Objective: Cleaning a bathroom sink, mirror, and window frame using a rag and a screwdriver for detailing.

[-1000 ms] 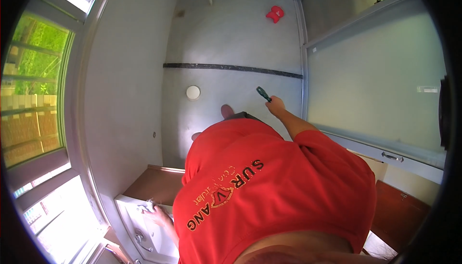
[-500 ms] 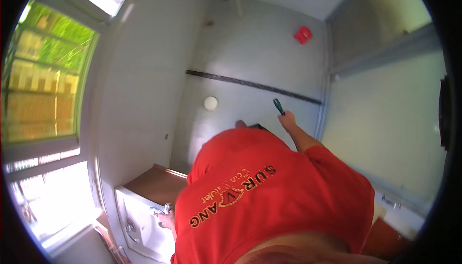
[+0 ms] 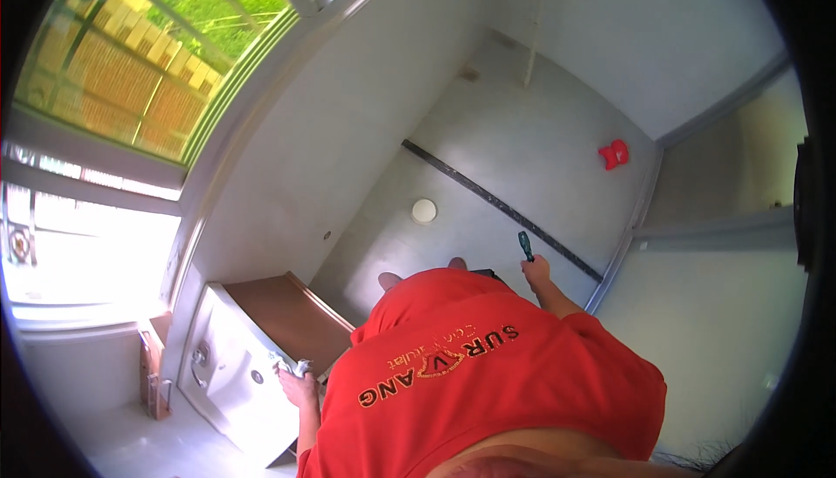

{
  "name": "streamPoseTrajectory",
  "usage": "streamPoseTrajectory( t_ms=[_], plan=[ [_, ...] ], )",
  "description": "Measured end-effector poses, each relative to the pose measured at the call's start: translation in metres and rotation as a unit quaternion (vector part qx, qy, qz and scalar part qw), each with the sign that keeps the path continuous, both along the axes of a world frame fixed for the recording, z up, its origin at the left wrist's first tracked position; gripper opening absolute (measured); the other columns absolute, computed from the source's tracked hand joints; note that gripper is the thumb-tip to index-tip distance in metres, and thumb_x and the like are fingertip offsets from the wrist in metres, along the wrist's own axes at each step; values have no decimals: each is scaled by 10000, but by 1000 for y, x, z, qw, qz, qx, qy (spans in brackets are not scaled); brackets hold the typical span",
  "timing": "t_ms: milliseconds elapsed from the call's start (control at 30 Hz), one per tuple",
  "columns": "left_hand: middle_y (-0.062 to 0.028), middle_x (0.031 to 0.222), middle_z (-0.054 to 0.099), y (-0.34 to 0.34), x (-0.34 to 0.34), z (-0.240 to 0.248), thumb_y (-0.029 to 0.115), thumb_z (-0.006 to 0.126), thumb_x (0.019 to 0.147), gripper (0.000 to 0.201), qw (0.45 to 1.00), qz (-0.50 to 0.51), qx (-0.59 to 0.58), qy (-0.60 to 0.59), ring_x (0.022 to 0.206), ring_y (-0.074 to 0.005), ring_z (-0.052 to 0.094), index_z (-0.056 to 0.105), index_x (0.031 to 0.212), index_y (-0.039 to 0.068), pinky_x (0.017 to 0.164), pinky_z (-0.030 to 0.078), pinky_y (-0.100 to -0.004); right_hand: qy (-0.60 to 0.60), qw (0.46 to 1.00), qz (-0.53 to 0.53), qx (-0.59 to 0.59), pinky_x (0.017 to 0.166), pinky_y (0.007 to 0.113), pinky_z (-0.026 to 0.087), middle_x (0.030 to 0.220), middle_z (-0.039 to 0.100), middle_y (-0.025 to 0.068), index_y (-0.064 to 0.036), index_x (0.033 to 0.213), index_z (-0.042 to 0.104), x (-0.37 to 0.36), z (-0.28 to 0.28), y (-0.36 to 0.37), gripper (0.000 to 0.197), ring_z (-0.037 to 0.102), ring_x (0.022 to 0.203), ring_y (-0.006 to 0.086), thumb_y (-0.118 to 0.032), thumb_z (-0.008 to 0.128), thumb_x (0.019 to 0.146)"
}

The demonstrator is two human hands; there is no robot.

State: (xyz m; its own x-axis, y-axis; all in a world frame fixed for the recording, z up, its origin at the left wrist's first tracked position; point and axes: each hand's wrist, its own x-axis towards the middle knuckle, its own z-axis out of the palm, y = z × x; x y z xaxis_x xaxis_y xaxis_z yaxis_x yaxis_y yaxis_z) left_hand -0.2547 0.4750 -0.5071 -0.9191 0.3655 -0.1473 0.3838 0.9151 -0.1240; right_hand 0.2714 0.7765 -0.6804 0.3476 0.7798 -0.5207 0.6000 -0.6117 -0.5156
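Grey floor [image 3: 489,134] crossed by dark strip [image 3: 502,204]; white sink [image 3: 233,406] w/ drain [image 3: 257,377] at L. L hand [image 3: 299,387] grips small pale item [image 3: 302,367] nr sink's rim; R hand [image 3: 536,271] holds green-handled tool [image 3: 525,245] out over floor.

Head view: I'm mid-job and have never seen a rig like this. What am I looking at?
There's no machine: a person works with two bare hands. A fisheye camera on their head looks down, so straight edges bend. The red T-shirt is theirs. Their right hand grips a dark green handle, possibly a screwdriver's. Their left hand, by the white washbasin, holds a small pale item, too unclear to name. On the grey floor lie a white disc and something red.
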Motion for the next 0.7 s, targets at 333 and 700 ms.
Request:
streamPoseTrajectory(
  t_ms=[333, 700],
  plan=[
    [-194, 1130, 495, 24, 26, 22, 248, 664, 675, 653, 997, 44, 66, 9, 1026, -358, 495, 393, 1212, -6, 876, 406, -425, 31, 988, 154, 4, 541, 318, 430, 615, 598, 67, -21, 730, 573, -26, 22, 54, 212, 560, 556, 159, -219, 639, 693],
    [-162, 977, 498, 11, 19, 14, 239, 661, 592, 607, 989, 24, 142, 28, 907, -342, 504, 448, 1117, 21, 778, 427, -422, 52, 957, 279, 60, 545, 321, 416, 614, 556, 61, -10, 763, 560, -190, 47, 120, 182, 524, 566, 162, -183, 616, 761]
  ],
)
